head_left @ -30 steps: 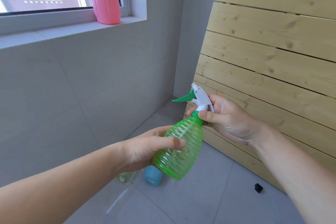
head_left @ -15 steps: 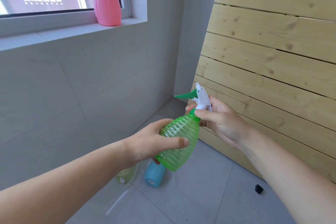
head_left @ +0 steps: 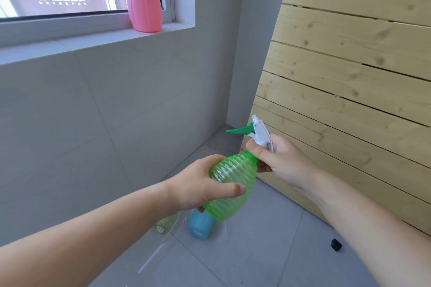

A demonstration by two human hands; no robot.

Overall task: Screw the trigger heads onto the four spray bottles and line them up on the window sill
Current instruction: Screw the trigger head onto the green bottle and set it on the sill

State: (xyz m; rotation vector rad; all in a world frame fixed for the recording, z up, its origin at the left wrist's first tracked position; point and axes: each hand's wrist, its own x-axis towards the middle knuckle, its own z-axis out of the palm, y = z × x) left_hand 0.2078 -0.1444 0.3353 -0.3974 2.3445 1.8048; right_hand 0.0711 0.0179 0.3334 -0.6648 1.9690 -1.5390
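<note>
The window sill (head_left: 70, 42) is bare along nearly its whole length to the left of the pink spray bottle (head_left: 144, 6), which stands at its far right end against the window reveal. Both hands are full with the green bottle (head_left: 229, 190), and a slatted wooden panel (head_left: 349, 77) leans close on the right. Below, a blue bottle (head_left: 200, 226) and a clear one (head_left: 165, 225) lie on the floor near the wall.

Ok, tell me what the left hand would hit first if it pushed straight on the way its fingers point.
The left hand already wraps the ribbed green plastic spray bottle. Beyond that, its fingers aim toward the right hand and the slatted pale wooden panel, though depth is unclear.
</note>
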